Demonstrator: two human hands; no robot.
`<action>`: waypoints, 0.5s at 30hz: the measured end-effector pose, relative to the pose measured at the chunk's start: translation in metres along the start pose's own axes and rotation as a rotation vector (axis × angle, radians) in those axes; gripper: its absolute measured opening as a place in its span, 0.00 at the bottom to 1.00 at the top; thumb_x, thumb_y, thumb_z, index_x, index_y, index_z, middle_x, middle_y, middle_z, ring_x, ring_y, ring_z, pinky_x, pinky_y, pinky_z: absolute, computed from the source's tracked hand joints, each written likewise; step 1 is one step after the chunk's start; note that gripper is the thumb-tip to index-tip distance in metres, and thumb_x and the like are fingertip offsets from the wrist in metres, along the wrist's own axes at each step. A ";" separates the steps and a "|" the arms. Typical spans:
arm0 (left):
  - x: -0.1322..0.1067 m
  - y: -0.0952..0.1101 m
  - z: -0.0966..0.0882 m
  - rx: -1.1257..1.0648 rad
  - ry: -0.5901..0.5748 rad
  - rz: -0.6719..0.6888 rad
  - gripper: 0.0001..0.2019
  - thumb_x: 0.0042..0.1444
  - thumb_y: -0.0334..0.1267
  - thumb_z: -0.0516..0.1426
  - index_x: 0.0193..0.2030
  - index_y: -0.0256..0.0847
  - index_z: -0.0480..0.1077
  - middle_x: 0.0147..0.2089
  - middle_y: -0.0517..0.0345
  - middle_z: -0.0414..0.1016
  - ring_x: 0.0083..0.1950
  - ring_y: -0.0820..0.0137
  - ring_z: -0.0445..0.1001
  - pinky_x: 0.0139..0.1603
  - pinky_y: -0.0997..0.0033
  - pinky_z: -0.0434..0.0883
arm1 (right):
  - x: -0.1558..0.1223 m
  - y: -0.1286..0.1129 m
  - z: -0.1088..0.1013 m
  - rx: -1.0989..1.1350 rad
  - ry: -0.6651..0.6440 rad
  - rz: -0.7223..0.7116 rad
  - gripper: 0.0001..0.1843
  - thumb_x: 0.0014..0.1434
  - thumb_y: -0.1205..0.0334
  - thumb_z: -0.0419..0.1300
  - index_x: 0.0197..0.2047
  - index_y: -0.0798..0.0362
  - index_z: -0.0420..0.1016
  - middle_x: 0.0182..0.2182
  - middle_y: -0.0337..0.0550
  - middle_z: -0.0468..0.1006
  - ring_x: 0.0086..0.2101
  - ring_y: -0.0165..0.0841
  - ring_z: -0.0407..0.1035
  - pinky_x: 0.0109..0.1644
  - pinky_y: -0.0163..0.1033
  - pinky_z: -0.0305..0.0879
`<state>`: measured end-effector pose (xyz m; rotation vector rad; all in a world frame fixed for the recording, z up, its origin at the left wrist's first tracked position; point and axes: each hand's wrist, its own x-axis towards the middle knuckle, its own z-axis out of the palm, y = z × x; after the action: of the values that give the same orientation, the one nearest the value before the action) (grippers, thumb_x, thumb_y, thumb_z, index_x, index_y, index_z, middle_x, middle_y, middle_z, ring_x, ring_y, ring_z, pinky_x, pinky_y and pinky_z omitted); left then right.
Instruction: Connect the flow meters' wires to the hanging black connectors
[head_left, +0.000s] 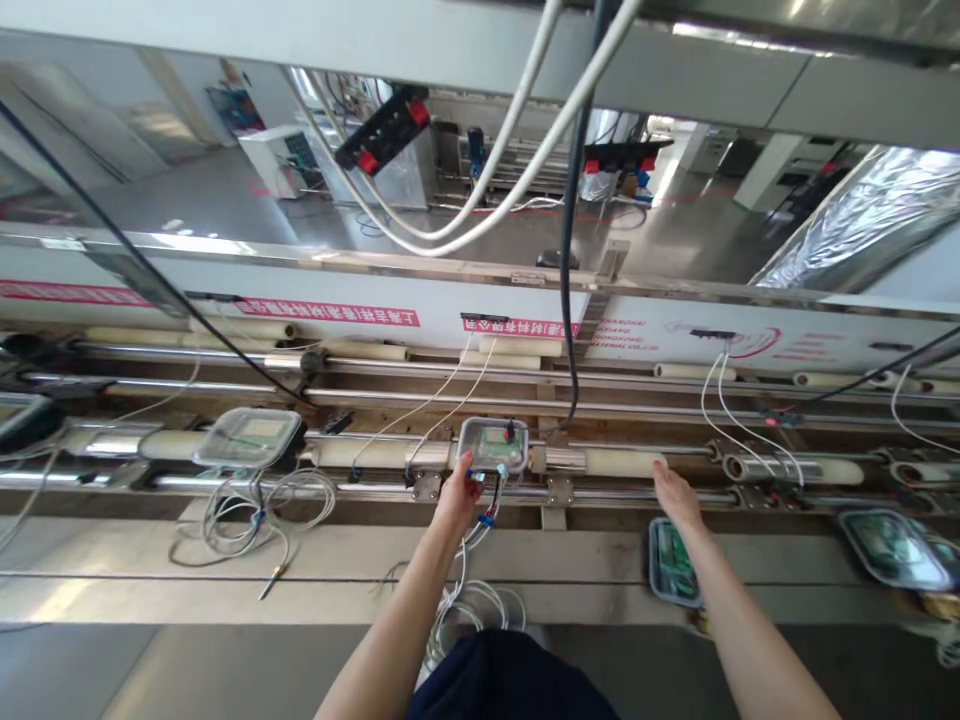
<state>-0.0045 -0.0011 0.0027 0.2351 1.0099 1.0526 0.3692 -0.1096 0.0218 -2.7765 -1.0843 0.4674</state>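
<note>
Head view: gripping clear box (481,462) at its near-left corner with left hand (459,490) — coiled white cables (448,606) below. Touching cream roller (622,463) at its end with right hand (677,492) — cannot tell whether closed.

Clear rect. plastic box (461,442) is smooth & glossy; long silver metal rod (637,495) polished, v. shiny. Cream cylindrical tube (619,462) looks smooth, matt plastic. Silver foil-covered duct (855,225) crinkled & glossy, dark navy cloth garment (510,685) matt.
</note>
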 end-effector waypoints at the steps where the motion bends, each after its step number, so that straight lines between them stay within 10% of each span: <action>1: -0.001 0.003 0.000 0.015 -0.015 -0.014 0.11 0.52 0.41 0.61 0.37 0.37 0.68 0.31 0.58 0.71 0.24 0.76 0.67 0.24 0.80 0.66 | -0.001 0.001 -0.001 0.017 0.006 -0.002 0.33 0.64 0.45 0.35 0.48 0.58 0.73 0.46 0.58 0.76 0.49 0.43 0.69 0.49 0.41 0.63; 10: -0.021 0.025 -0.050 0.247 -0.046 -0.131 0.11 0.62 0.39 0.50 0.39 0.33 0.69 0.37 0.51 0.74 0.24 0.78 0.68 0.23 0.82 0.67 | -0.047 0.086 -0.040 0.045 0.140 0.189 0.25 0.64 0.51 0.42 0.49 0.59 0.72 0.47 0.56 0.75 0.48 0.40 0.69 0.49 0.38 0.62; 15: -0.053 -0.013 -0.084 0.300 -0.034 -0.224 0.09 0.59 0.37 0.52 0.39 0.33 0.69 0.37 0.50 0.75 0.25 0.76 0.68 0.23 0.82 0.66 | -0.057 0.116 -0.041 0.026 0.062 0.164 0.26 0.63 0.49 0.45 0.52 0.60 0.70 0.49 0.56 0.74 0.50 0.40 0.68 0.51 0.39 0.61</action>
<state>-0.0689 -0.0743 -0.0213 0.3739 1.1340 0.6905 0.4172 -0.2337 0.0482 -2.8488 -0.8360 0.4061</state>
